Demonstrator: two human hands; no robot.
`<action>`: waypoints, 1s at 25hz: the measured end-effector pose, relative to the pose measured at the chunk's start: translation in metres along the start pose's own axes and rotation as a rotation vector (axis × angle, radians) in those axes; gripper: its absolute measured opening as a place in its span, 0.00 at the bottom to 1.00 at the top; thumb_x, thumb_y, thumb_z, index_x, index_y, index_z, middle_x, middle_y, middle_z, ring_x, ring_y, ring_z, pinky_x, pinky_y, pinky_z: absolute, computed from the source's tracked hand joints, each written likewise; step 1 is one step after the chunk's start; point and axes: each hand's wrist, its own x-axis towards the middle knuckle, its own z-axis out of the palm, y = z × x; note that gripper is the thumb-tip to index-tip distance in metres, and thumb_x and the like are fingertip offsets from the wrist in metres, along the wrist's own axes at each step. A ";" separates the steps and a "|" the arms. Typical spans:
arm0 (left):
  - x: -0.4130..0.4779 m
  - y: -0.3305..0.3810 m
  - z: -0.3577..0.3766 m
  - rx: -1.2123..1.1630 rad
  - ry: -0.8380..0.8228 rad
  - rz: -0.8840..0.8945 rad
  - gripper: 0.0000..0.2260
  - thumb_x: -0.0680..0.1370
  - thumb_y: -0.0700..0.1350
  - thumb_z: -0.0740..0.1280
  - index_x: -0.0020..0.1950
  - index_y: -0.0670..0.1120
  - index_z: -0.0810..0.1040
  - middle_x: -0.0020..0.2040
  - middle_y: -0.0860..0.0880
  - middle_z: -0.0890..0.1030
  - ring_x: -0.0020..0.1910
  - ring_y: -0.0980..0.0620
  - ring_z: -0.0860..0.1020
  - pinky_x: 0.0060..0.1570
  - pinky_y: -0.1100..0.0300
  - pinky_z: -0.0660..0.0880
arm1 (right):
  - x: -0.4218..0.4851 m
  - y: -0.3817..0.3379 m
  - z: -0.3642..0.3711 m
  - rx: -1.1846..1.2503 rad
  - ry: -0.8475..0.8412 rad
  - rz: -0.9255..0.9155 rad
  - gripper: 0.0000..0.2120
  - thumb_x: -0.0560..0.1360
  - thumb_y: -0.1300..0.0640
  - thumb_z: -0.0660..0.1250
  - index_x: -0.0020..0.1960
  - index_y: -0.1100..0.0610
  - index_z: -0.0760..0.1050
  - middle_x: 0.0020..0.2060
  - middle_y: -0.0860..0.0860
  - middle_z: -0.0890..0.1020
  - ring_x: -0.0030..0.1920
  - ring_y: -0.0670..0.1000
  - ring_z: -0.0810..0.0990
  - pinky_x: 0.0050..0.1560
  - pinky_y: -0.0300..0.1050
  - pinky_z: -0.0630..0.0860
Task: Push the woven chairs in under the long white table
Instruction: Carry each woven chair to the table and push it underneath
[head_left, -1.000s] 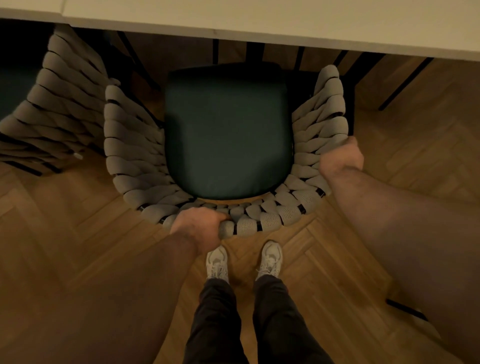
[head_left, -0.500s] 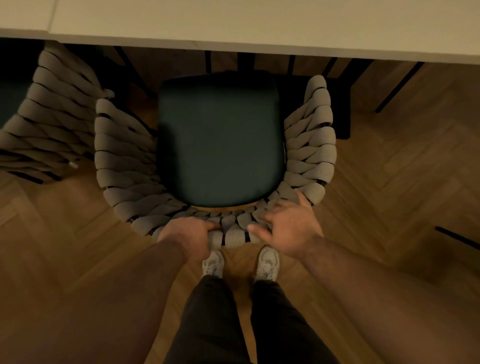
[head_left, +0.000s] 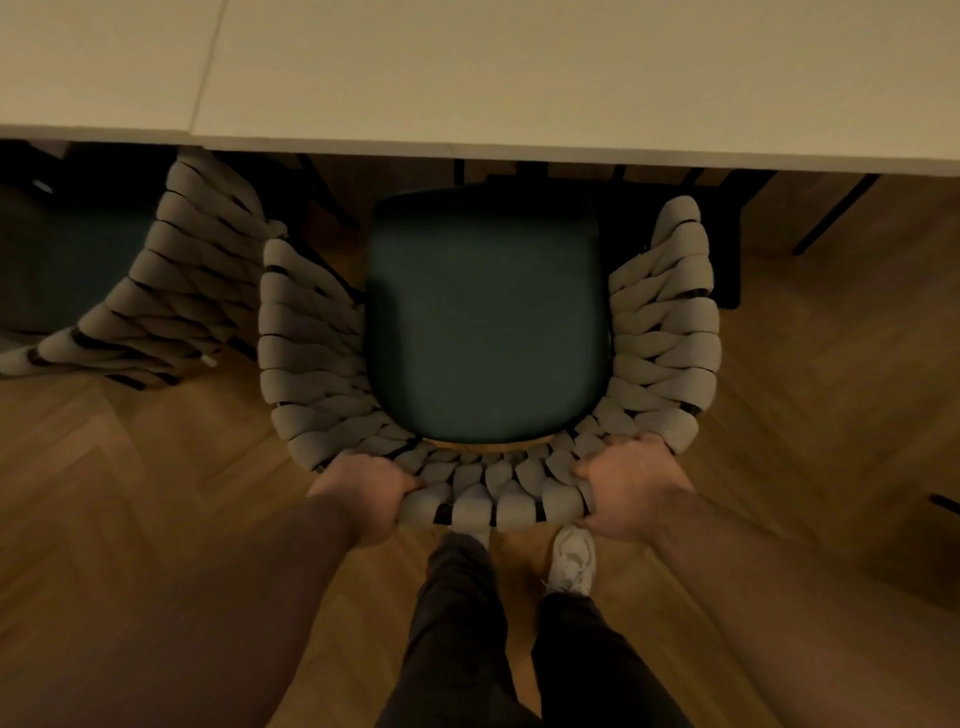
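Observation:
A woven chair (head_left: 311, 358) with a beige braided back and a dark green seat cushion (head_left: 485, 322) stands in front of me, facing the long white table (head_left: 519, 78). The front of its seat reaches just under the table's edge. My left hand (head_left: 363, 491) grips the left rear of the woven backrest. My right hand (head_left: 631, 486) grips the right rear of the same backrest. Both sets of fingers curl over the braided rim.
A second woven chair (head_left: 171, 291) stands at the left, partly under the table, close to the first chair's left arm. Black legs (head_left: 836, 213) show under the table at the right. Herringbone wood floor (head_left: 831, 389) lies all around; my feet (head_left: 571, 561) stand behind the chair.
My right hand left the chair's right arm, came round to the rear of the backrest and now grips it. The table fills more of the view, and the chair sits closer to its edge.

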 end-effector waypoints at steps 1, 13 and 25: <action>0.003 -0.005 -0.003 0.009 0.008 0.000 0.19 0.81 0.52 0.60 0.71 0.65 0.73 0.64 0.56 0.81 0.64 0.49 0.78 0.65 0.47 0.72 | 0.003 -0.001 -0.004 0.017 -0.007 0.007 0.19 0.75 0.36 0.60 0.61 0.42 0.78 0.51 0.47 0.82 0.56 0.53 0.78 0.62 0.55 0.71; 0.068 -0.072 -0.061 0.048 0.055 0.001 0.18 0.81 0.51 0.63 0.69 0.64 0.77 0.61 0.54 0.82 0.61 0.48 0.79 0.68 0.43 0.69 | 0.048 0.017 -0.069 0.103 0.025 0.081 0.22 0.74 0.33 0.59 0.65 0.37 0.76 0.49 0.43 0.81 0.57 0.50 0.78 0.62 0.51 0.72; 0.087 -0.083 -0.090 0.086 0.013 0.042 0.20 0.80 0.52 0.65 0.71 0.65 0.75 0.62 0.54 0.82 0.62 0.49 0.79 0.68 0.43 0.71 | 0.068 0.029 -0.085 0.115 -0.035 0.123 0.23 0.75 0.38 0.64 0.69 0.37 0.75 0.52 0.46 0.81 0.56 0.52 0.79 0.58 0.52 0.73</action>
